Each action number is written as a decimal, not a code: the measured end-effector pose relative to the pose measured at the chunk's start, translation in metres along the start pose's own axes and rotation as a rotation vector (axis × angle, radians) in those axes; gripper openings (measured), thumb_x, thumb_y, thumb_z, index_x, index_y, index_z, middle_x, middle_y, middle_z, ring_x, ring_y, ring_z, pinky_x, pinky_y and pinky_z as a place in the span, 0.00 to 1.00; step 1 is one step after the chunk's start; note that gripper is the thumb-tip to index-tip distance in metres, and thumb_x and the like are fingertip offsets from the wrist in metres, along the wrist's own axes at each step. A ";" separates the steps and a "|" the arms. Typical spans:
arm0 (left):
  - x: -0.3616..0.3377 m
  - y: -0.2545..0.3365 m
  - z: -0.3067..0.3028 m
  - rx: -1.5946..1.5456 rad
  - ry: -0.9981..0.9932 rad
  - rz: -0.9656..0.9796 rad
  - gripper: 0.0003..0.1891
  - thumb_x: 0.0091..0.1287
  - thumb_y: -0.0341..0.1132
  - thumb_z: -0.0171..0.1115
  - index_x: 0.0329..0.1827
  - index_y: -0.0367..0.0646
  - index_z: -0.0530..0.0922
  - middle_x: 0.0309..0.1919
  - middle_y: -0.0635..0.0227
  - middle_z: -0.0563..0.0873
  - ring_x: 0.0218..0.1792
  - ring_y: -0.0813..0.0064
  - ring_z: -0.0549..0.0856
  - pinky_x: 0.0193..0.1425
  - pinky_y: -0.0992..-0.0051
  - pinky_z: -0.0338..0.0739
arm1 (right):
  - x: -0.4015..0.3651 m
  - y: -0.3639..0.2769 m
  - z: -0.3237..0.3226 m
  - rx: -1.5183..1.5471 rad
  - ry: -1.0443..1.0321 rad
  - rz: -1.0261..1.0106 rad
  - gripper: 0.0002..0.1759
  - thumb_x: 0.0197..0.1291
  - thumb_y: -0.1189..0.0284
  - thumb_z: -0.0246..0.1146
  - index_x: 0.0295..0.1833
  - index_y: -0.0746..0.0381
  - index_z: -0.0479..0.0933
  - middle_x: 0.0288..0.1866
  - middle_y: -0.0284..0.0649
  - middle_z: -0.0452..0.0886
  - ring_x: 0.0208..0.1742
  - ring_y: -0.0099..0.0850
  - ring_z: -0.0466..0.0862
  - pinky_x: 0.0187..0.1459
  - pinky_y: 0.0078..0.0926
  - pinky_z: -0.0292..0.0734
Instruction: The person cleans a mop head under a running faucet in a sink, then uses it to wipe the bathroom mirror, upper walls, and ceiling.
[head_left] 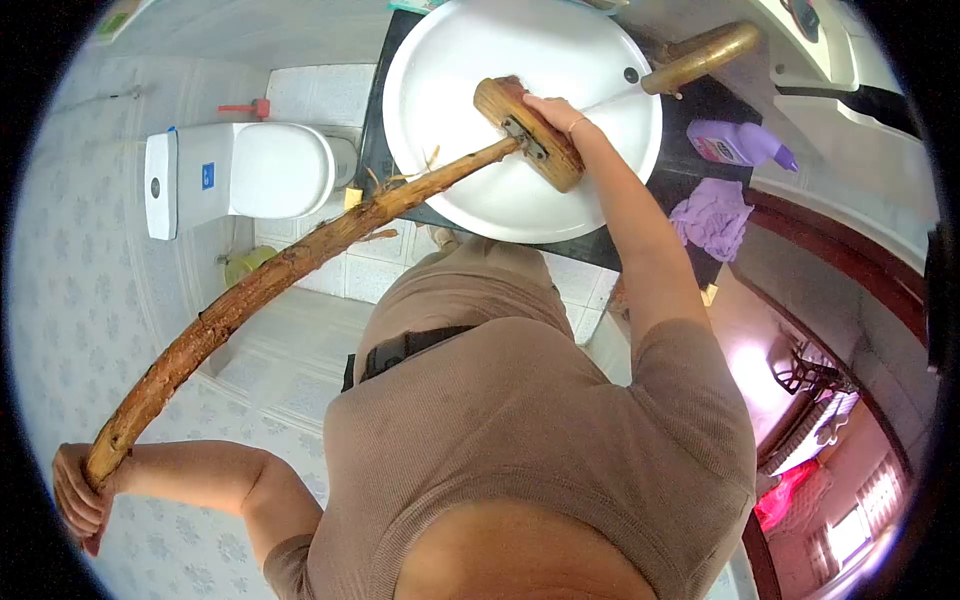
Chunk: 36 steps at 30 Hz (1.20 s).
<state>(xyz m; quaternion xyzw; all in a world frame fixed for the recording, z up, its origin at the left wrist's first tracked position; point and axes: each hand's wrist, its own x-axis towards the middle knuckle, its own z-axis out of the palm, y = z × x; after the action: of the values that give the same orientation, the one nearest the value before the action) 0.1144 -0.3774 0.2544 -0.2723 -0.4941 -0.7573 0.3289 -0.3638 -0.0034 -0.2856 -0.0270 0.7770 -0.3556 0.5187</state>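
Brush head (530, 132): bristle side faces down into the sink (450, 60), unseen. My right hand (557, 112) clasps it, palm hidden. My left hand (78, 497) wraps the stick (250, 290) end, near left by the dark lens rim; fingertips blurred. Bottle (735, 142) label too small to read. My chest covers the counter's (375, 130) near edge. The sink's far rim is cut off.

Dark counter (372, 140), white basin (450, 60) sunk in it, purple bottle (735, 143) lying flat, lilac cloth (712, 215) beside
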 end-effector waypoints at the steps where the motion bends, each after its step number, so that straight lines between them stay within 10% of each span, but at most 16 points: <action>1: 0.003 0.003 0.003 0.004 -0.022 -0.003 0.13 0.46 0.39 0.73 0.11 0.54 0.76 0.09 0.84 0.78 0.11 0.93 0.77 0.17 0.91 0.77 | 0.002 0.002 0.001 -0.003 -0.004 -0.001 0.31 0.56 0.46 0.55 0.46 0.65 0.79 0.43 0.46 0.83 0.42 0.36 0.82 0.46 0.31 0.75; 9: 0.004 0.025 0.033 -0.098 -0.075 0.099 0.11 0.45 0.38 0.74 0.14 0.48 0.79 0.14 0.78 0.82 0.15 0.88 0.81 0.19 0.90 0.79 | -0.002 0.016 -0.026 -0.014 0.216 -0.244 0.32 0.59 0.46 0.53 0.50 0.66 0.78 0.43 0.49 0.82 0.44 0.39 0.81 0.51 0.34 0.72; 13: -0.007 -0.023 0.065 -0.248 -0.180 0.111 0.10 0.45 0.38 0.74 0.16 0.46 0.80 0.18 0.75 0.83 0.18 0.85 0.82 0.21 0.89 0.79 | -0.010 -0.009 -0.045 0.787 -0.050 -0.039 0.39 0.60 0.41 0.51 0.65 0.62 0.65 0.59 0.48 0.74 0.58 0.37 0.74 0.59 0.38 0.69; 21: -0.007 -0.123 0.129 -0.559 -0.276 0.072 0.11 0.45 0.40 0.73 0.19 0.43 0.82 0.24 0.69 0.86 0.23 0.80 0.85 0.25 0.86 0.81 | -0.001 -0.029 -0.004 0.700 0.136 -0.165 0.29 0.62 0.50 0.53 0.52 0.67 0.75 0.45 0.45 0.81 0.42 0.38 0.82 0.46 0.37 0.77; 24: 0.014 -0.078 0.131 -0.726 -0.033 0.159 0.11 0.45 0.40 0.73 0.20 0.42 0.82 0.27 0.67 0.87 0.25 0.77 0.85 0.26 0.85 0.81 | -0.058 -0.026 0.006 1.137 0.115 -0.351 0.25 0.65 0.56 0.49 0.54 0.66 0.73 0.47 0.46 0.80 0.47 0.40 0.81 0.53 0.44 0.75; 27: 0.002 0.010 0.131 0.794 0.647 0.354 0.16 0.50 0.38 0.57 0.11 0.46 0.61 0.13 0.63 0.68 0.20 0.70 0.69 0.22 0.72 0.63 | -0.050 0.008 -0.006 1.364 0.127 -0.305 0.24 0.66 0.56 0.48 0.56 0.63 0.72 0.54 0.43 0.77 0.55 0.38 0.77 0.58 0.39 0.70; 28: 0.009 -0.032 0.142 0.664 0.656 0.127 0.14 0.47 0.33 0.51 0.12 0.52 0.55 0.13 0.67 0.60 0.20 0.72 0.64 0.24 0.70 0.57 | -0.037 0.023 -0.015 1.407 0.079 -0.318 0.28 0.66 0.51 0.47 0.58 0.62 0.71 0.57 0.44 0.76 0.58 0.40 0.74 0.62 0.42 0.66; 36: -0.027 -0.018 0.076 0.390 0.761 0.101 0.16 0.50 0.31 0.52 0.12 0.54 0.55 0.11 0.75 0.60 0.13 0.79 0.60 0.21 0.78 0.58 | -0.053 -0.028 -0.035 1.127 0.077 -0.178 0.26 0.62 0.51 0.54 0.52 0.62 0.75 0.47 0.39 0.80 0.48 0.37 0.80 0.50 0.39 0.75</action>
<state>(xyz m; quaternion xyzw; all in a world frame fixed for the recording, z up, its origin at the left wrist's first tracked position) 0.1243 -0.2953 0.2520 0.0696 -0.4574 -0.6792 0.5697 -0.3777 0.0155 -0.2205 0.2013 0.4802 -0.7582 0.3924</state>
